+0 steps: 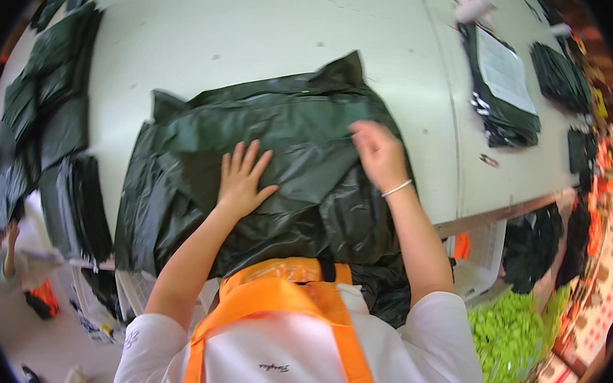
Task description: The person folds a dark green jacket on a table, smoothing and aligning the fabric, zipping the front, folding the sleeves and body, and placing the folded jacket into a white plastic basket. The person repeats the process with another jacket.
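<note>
Spread over the table's near edge lies a large dark green, shiny garment (289, 139), with folds and creases across it and its near part hanging toward me. My left hand (243, 177) rests flat on the middle of the cloth, fingers spread. Over the garment's right side is my right hand (379, 153), a bracelet on its wrist. Its fingers are bent and partly blurred; whether they pinch any cloth cannot be made out.
Dark folded garments (64, 126) are stacked along the table's left side. At the right lies a dark bundle (502, 125) with a white sheet (505, 67) on it, near a small reddish tool (489, 161). Below are a white crate (483, 258) and a bright green heap (505, 340).
</note>
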Demonstrator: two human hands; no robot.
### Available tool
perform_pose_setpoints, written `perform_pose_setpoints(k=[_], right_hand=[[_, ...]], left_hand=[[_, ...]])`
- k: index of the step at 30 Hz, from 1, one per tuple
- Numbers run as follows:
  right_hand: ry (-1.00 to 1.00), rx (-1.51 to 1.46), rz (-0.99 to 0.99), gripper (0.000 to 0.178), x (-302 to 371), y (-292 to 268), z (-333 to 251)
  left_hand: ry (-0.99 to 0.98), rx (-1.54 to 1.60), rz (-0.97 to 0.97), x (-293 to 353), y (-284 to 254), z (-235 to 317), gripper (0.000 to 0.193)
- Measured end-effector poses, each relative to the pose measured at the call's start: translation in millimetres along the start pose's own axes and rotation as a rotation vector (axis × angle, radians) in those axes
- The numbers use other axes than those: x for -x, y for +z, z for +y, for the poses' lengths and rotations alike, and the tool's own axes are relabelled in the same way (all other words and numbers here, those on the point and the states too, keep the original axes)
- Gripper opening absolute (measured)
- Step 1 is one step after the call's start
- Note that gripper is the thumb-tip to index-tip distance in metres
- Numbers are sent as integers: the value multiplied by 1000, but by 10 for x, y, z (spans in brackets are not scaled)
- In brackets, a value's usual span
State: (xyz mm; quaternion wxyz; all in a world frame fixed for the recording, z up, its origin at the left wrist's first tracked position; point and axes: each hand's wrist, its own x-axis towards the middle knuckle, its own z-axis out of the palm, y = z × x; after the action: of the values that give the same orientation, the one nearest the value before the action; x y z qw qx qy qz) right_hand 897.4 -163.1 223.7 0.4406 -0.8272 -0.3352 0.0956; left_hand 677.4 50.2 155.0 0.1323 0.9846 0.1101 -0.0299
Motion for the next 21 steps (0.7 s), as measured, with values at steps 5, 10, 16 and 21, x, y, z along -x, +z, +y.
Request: perform_pose_setpoints(k=[5, 10, 16, 21], right_hand=[[391, 873, 235, 52, 293, -1708, 2461], [527, 688, 366, 26, 1085, -2676, 3755], [424, 1012, 259, 27, 858, -2497, 3345], [315, 287, 282, 32, 11, -1431, 1987]], left_hand=[[-60, -58, -98, -101, -39, 111, 78], [-24, -43, -92, -131, -136, 61, 75], [-214, 401, 450, -648, -201, -300, 45], [-130, 347, 517, -1100, -268, -451, 43]])
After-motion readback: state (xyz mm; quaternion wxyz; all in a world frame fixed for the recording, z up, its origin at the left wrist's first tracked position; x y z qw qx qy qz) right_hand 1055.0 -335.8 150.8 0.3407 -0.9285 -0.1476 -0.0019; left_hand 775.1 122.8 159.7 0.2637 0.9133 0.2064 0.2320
